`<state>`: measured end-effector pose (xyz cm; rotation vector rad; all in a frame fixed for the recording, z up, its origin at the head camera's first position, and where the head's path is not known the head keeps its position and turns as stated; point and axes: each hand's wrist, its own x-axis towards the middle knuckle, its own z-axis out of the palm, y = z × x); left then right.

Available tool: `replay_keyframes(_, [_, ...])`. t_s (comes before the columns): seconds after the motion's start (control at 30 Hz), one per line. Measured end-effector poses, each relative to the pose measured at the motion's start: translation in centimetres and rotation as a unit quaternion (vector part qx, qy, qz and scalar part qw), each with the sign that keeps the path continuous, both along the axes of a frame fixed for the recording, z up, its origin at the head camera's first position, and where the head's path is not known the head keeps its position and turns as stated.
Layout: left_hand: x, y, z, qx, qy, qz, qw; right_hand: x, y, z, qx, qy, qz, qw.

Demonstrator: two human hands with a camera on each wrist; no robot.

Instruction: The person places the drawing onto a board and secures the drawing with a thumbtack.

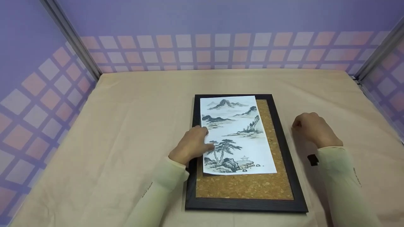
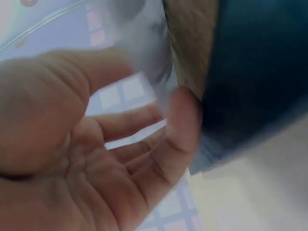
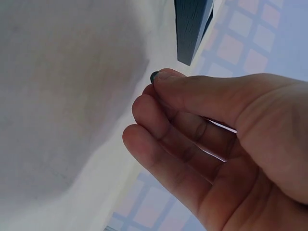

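An ink landscape print (image 1: 235, 123) on white paper lies over a cork board (image 1: 246, 189) with a black frame (image 1: 246, 205). My left hand (image 1: 192, 145) rests at the print's left edge, its thumb over the paper and its fingers spread along the edge. In the left wrist view a fingertip (image 2: 183, 115) touches where print and board meet; the thumb's contact is blurred. To the right of the board, my right hand (image 1: 315, 129) hovers over the cloth. Its thumb and forefinger pinch a small dark round piece (image 3: 154, 77), mostly hidden by the fingertips.
A beige cloth (image 1: 142, 119) covers the table and shows some wrinkles. Purple walls with pink and white squares (image 1: 202, 47) enclose the back and sides. Metal posts (image 1: 72, 37) stand at the back corners.
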<state>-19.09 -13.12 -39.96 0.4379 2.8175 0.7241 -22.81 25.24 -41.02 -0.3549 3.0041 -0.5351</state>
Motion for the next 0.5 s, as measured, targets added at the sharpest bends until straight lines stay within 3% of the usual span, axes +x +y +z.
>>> replay_keyframes(0.27, [-0.1, -0.1, -0.1, -0.019, 0.029, -0.008, 0.9994, -0.1, 0.0, 0.1, -0.003, -0.013, 0.001, 1.000])
replay_keyframes(0.5, [-1.1, -0.7, -0.2, 0.016, 0.021, -0.033, 0.9991, -0.9, -0.7, 0.4, 0.005, -0.030, -0.003, 1.000])
